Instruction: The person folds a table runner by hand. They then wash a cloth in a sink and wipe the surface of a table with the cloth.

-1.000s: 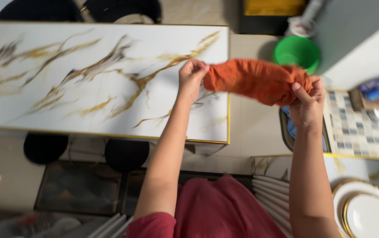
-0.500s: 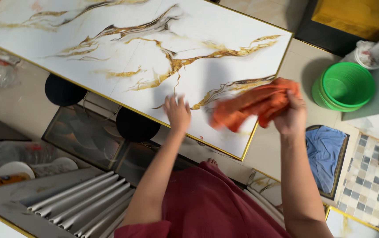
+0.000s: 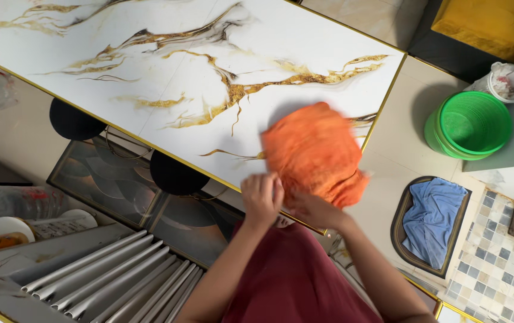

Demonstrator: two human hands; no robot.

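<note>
An orange cloth [image 3: 315, 151] hangs spread and blurred over the near right corner of a white marble-look table [image 3: 167, 72] with gold veins and a gold rim. My left hand [image 3: 262, 196] grips the cloth's near edge with closed fingers. My right hand [image 3: 311, 209] holds the same edge just to the right, close beside the left. Both hands are over the table's front edge, above my dark red clothing [image 3: 293, 281].
A green bucket [image 3: 470, 124] stands on the floor at right, with a blue cloth in a dark tray [image 3: 433, 215] below it. Black round stools [image 3: 176, 173] sit under the table edge. Grey slats [image 3: 113, 281] and plastic bottles [image 3: 11, 206] lie at lower left.
My hands came together at the table's front edge. The cloth, held stretched by the right hand before, now hangs spread from both hands.
</note>
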